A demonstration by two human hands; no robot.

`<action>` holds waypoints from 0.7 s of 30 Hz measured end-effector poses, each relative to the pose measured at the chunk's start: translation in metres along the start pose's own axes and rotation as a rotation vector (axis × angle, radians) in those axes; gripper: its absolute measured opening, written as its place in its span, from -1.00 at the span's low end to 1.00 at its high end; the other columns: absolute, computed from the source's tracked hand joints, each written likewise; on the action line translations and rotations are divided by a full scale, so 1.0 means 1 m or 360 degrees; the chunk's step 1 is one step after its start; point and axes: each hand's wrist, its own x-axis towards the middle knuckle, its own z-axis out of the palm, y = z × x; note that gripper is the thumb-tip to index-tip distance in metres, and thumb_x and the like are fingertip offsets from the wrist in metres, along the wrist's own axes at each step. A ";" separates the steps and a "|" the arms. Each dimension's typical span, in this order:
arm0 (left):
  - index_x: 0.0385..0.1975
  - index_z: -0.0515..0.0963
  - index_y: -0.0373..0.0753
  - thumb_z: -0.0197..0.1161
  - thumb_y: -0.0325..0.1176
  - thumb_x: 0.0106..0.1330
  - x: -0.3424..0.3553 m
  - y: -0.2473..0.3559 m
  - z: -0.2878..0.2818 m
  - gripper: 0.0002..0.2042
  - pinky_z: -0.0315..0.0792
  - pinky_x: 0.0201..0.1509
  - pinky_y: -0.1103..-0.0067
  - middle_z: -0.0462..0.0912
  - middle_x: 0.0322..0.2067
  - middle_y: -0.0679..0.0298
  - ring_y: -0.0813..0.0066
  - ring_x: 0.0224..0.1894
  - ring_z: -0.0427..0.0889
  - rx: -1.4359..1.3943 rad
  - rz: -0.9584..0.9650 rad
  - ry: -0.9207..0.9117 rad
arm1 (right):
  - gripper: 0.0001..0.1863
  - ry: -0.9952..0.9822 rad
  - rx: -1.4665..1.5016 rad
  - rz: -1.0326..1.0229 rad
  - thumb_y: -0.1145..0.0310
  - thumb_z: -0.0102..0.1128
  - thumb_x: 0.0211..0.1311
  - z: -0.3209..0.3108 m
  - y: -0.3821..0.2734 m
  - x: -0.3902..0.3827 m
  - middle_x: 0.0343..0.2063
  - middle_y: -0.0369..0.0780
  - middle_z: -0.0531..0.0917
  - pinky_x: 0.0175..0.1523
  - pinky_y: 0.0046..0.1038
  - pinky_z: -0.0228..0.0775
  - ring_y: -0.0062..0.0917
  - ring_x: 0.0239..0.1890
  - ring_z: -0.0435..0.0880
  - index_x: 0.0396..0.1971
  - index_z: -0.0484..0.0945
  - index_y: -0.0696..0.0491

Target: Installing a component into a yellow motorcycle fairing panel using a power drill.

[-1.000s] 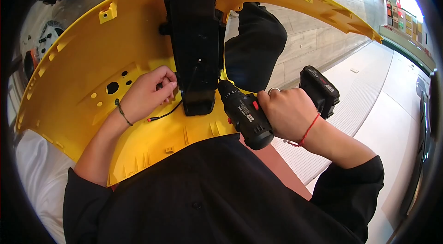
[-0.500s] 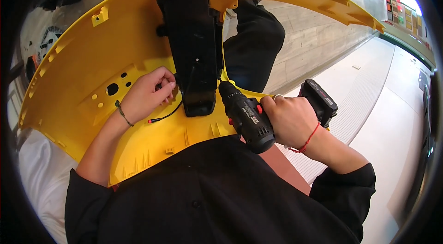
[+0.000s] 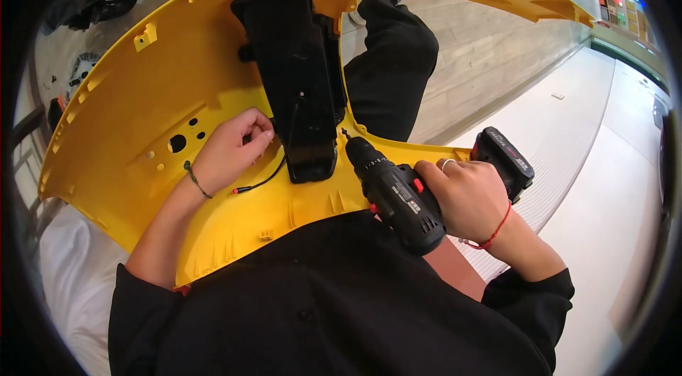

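Note:
My right hand (image 3: 472, 191) is wrapped round the grip of a black cordless drill (image 3: 398, 198) with red buttons. Its bit points up and left, just off the lower right edge of a long black plastic housing (image 3: 291, 70). That housing lies across the inside of a large curved yellow plastic panel (image 3: 192, 84) over my lap. At the housing's left edge, my left hand (image 3: 238, 145) has its fingers curled together; whatever they may hold is hidden. Below it, a thin black cable (image 3: 266, 180) with a red-tipped connector hangs over the panel.
To the right stands a long white ribbed surface (image 3: 561, 134). My black-trousered leg (image 3: 394, 63) shows through the panel's cutout, above a grey plank floor (image 3: 476, 56). White cloth (image 3: 78, 262) lies at the left, and dark objects (image 3: 106, 6) sit on the floor at the upper left.
The drill in my right hand has drawn back, down and to the right, from the housing's edge, and its bit now shows. My left hand stays by the housing. The view shifts slightly.

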 end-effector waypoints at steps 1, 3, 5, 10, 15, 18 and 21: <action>-0.34 0.41 -0.29 0.06 -0.35 0.31 0.000 0.001 0.001 -0.87 0.29 -0.50 0.77 0.44 -0.59 0.39 0.71 -0.57 0.40 0.0012 -0.0001 -0.0006 | -0.80 0.0039 -0.0019 0.0008 0.36 0.18 -0.11 0.002 0.000 -0.003 -0.67 -0.19 0.53 -0.48 -0.42 0.41 -0.36 -0.59 0.60 -0.43 0.48 0.10; -0.36 0.41 -0.28 0.05 -0.35 0.32 -0.001 0.002 0.005 -0.87 0.28 -0.51 0.77 0.43 -0.60 0.41 0.73 -0.58 0.38 -0.0010 0.0071 0.0104 | -0.79 0.0087 -0.0025 0.0018 0.37 0.18 -0.12 0.004 0.000 -0.009 -0.67 -0.21 0.52 -0.48 -0.43 0.40 -0.36 -0.59 0.60 -0.41 0.48 0.09; -0.34 0.43 -0.27 0.04 -0.33 0.34 -0.002 0.004 0.007 -0.86 0.29 -0.50 0.78 0.44 -0.59 0.41 0.74 -0.58 0.39 -0.0124 0.0066 0.0057 | -0.77 0.0124 -0.0021 0.0000 0.39 0.18 -0.13 0.002 0.000 -0.015 -0.67 -0.22 0.51 -0.48 -0.43 0.39 -0.38 -0.59 0.59 -0.37 0.49 0.08; -0.20 0.46 -0.29 -0.06 -0.22 0.41 0.001 0.012 0.013 -0.74 0.41 -0.40 0.78 0.54 -0.50 0.35 0.71 -0.50 0.50 -0.0414 -0.0074 -0.0296 | -0.70 0.0157 0.0089 -0.0124 0.39 0.20 -0.15 -0.007 -0.010 -0.031 -0.61 -0.24 0.54 -0.47 -0.46 0.41 -0.42 -0.57 0.60 -0.31 0.49 0.07; -0.24 0.46 -0.30 0.00 -0.24 0.38 -0.006 0.030 0.018 -0.76 0.40 -0.39 0.75 0.54 -0.49 0.32 0.68 -0.46 0.52 -0.0630 -0.0258 -0.0537 | -0.72 0.0210 0.0290 -0.0321 0.43 0.18 -0.10 -0.013 -0.024 -0.027 -0.45 -0.20 0.64 -0.34 -0.51 0.50 -0.44 -0.46 0.66 -0.29 0.50 0.12; -0.33 0.49 -0.29 0.12 -0.30 0.31 -0.007 0.028 0.010 -0.83 0.35 -0.42 0.75 0.56 -0.48 0.33 0.72 -0.49 0.47 -0.0660 -0.0331 -0.0919 | -0.73 0.0185 0.0342 -0.0389 0.45 0.18 -0.12 -0.017 -0.026 -0.024 -0.48 -0.21 0.61 -0.34 -0.51 0.51 -0.43 -0.42 0.67 -0.31 0.49 0.12; -0.34 0.49 -0.31 0.14 -0.32 0.30 -0.007 0.038 -0.002 -0.83 0.34 -0.42 0.75 0.57 -0.46 0.31 0.72 -0.52 0.45 -0.0664 -0.0383 -0.1021 | -0.71 0.0146 0.0346 -0.0418 0.45 0.18 -0.15 -0.033 -0.021 -0.022 -0.49 -0.21 0.61 -0.36 -0.51 0.50 -0.43 -0.42 0.66 -0.31 0.49 0.12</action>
